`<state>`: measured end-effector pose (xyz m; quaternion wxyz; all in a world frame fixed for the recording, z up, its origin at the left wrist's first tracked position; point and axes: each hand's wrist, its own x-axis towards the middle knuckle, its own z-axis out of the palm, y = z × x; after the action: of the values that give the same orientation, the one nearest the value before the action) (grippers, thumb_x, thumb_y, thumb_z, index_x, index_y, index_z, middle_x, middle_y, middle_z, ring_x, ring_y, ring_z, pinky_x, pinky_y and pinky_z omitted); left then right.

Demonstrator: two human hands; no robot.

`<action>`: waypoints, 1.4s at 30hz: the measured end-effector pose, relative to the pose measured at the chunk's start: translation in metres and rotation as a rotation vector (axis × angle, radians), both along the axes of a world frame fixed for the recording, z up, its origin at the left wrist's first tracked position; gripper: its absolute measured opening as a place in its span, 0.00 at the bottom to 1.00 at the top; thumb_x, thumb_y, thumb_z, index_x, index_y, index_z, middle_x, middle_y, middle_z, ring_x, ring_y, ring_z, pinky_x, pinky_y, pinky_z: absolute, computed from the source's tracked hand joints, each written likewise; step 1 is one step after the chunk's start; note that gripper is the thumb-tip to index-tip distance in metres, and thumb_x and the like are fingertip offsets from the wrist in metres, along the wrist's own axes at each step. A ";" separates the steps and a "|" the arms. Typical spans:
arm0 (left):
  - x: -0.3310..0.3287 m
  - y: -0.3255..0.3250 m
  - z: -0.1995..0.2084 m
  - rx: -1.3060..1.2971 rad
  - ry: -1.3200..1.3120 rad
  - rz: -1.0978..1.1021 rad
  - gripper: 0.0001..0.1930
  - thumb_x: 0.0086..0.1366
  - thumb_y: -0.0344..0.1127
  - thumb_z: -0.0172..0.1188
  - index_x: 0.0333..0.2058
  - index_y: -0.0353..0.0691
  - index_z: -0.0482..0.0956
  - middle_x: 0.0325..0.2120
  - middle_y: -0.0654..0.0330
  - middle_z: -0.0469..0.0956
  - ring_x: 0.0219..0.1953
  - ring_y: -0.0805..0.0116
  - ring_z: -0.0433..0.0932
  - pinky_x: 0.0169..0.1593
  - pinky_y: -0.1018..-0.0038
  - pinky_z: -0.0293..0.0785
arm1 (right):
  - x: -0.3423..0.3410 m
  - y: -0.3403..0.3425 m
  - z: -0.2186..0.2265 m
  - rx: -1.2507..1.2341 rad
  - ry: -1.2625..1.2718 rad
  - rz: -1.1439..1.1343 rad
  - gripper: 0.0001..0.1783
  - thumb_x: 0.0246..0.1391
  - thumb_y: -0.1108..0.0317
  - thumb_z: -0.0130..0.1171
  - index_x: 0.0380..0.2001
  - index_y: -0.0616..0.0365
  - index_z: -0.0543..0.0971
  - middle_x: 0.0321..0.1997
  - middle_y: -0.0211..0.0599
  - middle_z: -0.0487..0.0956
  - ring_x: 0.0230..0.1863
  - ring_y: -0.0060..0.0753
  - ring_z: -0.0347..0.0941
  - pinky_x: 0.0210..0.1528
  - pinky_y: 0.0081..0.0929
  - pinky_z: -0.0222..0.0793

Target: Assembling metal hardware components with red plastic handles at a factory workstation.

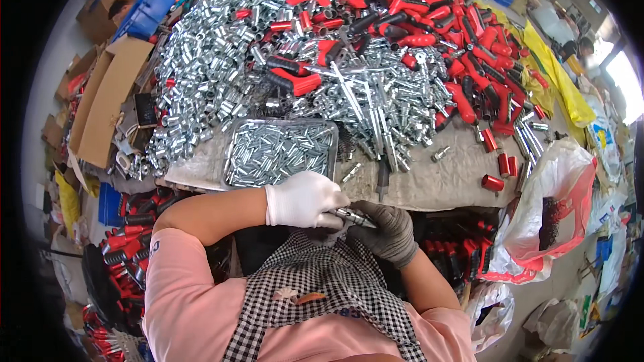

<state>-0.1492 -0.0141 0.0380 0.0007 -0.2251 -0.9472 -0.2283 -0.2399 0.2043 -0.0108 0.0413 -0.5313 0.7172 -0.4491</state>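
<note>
Two hands on one small metal part

Two gloved hands meet at the picture's centre, just off the near edge of the table (429,188). I see the left hand (303,199) in a white glove and the right hand (389,231) in a dark grey glove, both closed on one short metal part (350,216).

Handling: the metal part looks like a plated steel stub, so I judge it stiff, light for one hand, smooth and a bit slippery. Gloves should help. Best hold is around the barrel, leaving the tip free.

Grip: left fingers are curled tight over the part's left end, thumb pressed down. Right fingers wrap from below and pinch the pointed right end. Neither hand is spread. How much of the part sits inside the left fist I cannot tell.

Around them:
- Metal tray (231,157) of small silver pieces at 12 o'clock from the hands, just beyond them on the table.
- Big heap of silver sleeves (201,60) at 11 o'clock, well beyond the tray.
- Pile of red and black handles (429,13) at 1 o'clock, far side of the table.
- Loose red caps (493,183) at 3 o'clock, near the table edge.
- Plastic bag (557,194) at 3 o'clock, past the caps, off the table.
- Flat cardboard (107,94) at 10 o'clock.
</note>
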 end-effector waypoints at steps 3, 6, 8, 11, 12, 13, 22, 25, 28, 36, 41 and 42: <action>-0.010 0.011 -0.006 -0.059 -0.050 -0.056 0.18 0.55 0.48 0.65 0.35 0.38 0.77 0.24 0.54 0.76 0.28 0.51 0.78 0.31 0.59 0.72 | 0.003 -0.003 0.006 0.031 -0.262 -0.009 0.25 0.42 0.58 0.73 0.45 0.54 0.79 0.33 0.41 0.83 0.33 0.44 0.81 0.33 0.35 0.76; -0.021 0.011 0.001 -0.128 -0.091 -0.076 0.18 0.55 0.49 0.64 0.33 0.39 0.78 0.24 0.53 0.76 0.29 0.51 0.78 0.32 0.59 0.73 | -0.002 -0.002 -0.003 -0.071 -0.305 -0.011 0.25 0.44 0.57 0.73 0.44 0.56 0.80 0.33 0.42 0.83 0.33 0.41 0.82 0.35 0.32 0.77; -0.032 0.010 0.008 -0.153 -0.130 -0.046 0.17 0.55 0.49 0.64 0.32 0.41 0.78 0.23 0.53 0.75 0.28 0.52 0.78 0.32 0.59 0.73 | -0.014 0.005 -0.002 0.016 -0.406 -0.017 0.24 0.43 0.62 0.74 0.44 0.58 0.80 0.33 0.40 0.83 0.33 0.34 0.81 0.36 0.28 0.76; -0.064 0.009 0.026 -0.168 -0.135 -0.045 0.23 0.55 0.54 0.64 0.39 0.40 0.78 0.27 0.53 0.77 0.33 0.51 0.77 0.36 0.59 0.73 | -0.040 0.013 -0.020 -0.066 -0.496 -0.031 0.19 0.45 0.67 0.73 0.41 0.60 0.80 0.32 0.35 0.83 0.33 0.25 0.79 0.37 0.25 0.75; -0.080 0.009 0.032 -0.115 -0.068 -0.047 0.26 0.55 0.55 0.64 0.41 0.38 0.78 0.31 0.51 0.77 0.36 0.50 0.77 0.39 0.59 0.73 | -0.049 0.014 -0.027 -0.112 -0.553 -0.059 0.18 0.47 0.65 0.72 0.41 0.59 0.80 0.31 0.36 0.83 0.33 0.26 0.80 0.37 0.26 0.76; -0.099 0.012 0.039 -0.061 -0.001 -0.049 0.29 0.55 0.57 0.64 0.44 0.37 0.78 0.34 0.49 0.78 0.39 0.49 0.77 0.42 0.59 0.73 | -0.063 0.006 -0.040 -0.367 -0.498 -0.067 0.18 0.47 0.65 0.72 0.40 0.60 0.80 0.31 0.35 0.83 0.33 0.25 0.79 0.36 0.26 0.76; -0.307 0.122 0.053 -0.257 0.058 0.075 0.27 0.60 0.54 0.58 0.46 0.34 0.78 0.43 0.45 0.78 0.46 0.47 0.78 0.50 0.60 0.74 | -0.133 0.009 -0.072 -0.289 -0.423 -0.158 0.20 0.45 0.76 0.71 0.42 0.64 0.78 0.41 0.38 0.81 0.43 0.29 0.77 0.48 0.30 0.74; -0.377 0.160 0.022 -0.332 0.070 0.154 0.23 0.59 0.47 0.59 0.46 0.35 0.81 0.42 0.46 0.81 0.45 0.50 0.81 0.49 0.60 0.77 | -0.126 0.010 -0.064 -0.352 -0.628 -0.122 0.21 0.44 0.75 0.72 0.43 0.64 0.78 0.43 0.38 0.81 0.45 0.30 0.77 0.48 0.31 0.74; -0.447 0.172 -0.012 -0.584 -0.052 0.147 0.19 0.57 0.34 0.59 0.47 0.37 0.82 0.49 0.48 0.79 0.50 0.54 0.80 0.50 0.61 0.77 | -0.124 0.006 -0.050 -0.248 -0.535 -0.160 0.19 0.45 0.74 0.69 0.44 0.63 0.79 0.42 0.41 0.82 0.44 0.31 0.78 0.47 0.30 0.74; -0.467 0.190 -0.014 -0.767 -0.006 -0.045 0.37 0.55 0.33 0.60 0.65 0.60 0.63 0.63 0.54 0.61 0.62 0.51 0.67 0.58 0.48 0.65 | -0.132 0.010 -0.038 -0.144 -0.593 -0.151 0.20 0.48 0.66 0.68 0.45 0.61 0.80 0.42 0.43 0.83 0.44 0.35 0.81 0.47 0.31 0.76; -0.492 0.190 -0.028 -0.851 0.168 -0.159 0.22 0.68 0.40 0.51 0.60 0.64 0.69 0.63 0.66 0.64 0.62 0.58 0.67 0.56 0.41 0.66 | -0.133 0.010 -0.025 -0.161 -0.608 -0.099 0.20 0.50 0.66 0.67 0.46 0.61 0.80 0.43 0.45 0.83 0.44 0.35 0.81 0.47 0.30 0.76; -0.496 0.194 -0.027 -0.921 0.168 -0.193 0.19 0.68 0.41 0.50 0.56 0.61 0.74 0.59 0.65 0.68 0.60 0.59 0.69 0.51 0.43 0.71 | -0.134 0.011 -0.024 -0.164 -0.634 -0.075 0.20 0.50 0.66 0.67 0.47 0.61 0.80 0.43 0.45 0.83 0.45 0.35 0.81 0.47 0.31 0.76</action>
<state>-0.6454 0.1795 0.0106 -0.0438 -0.3065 -0.9213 0.2352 -0.3734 0.2154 -0.0349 0.2032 -0.3398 0.6492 -0.6495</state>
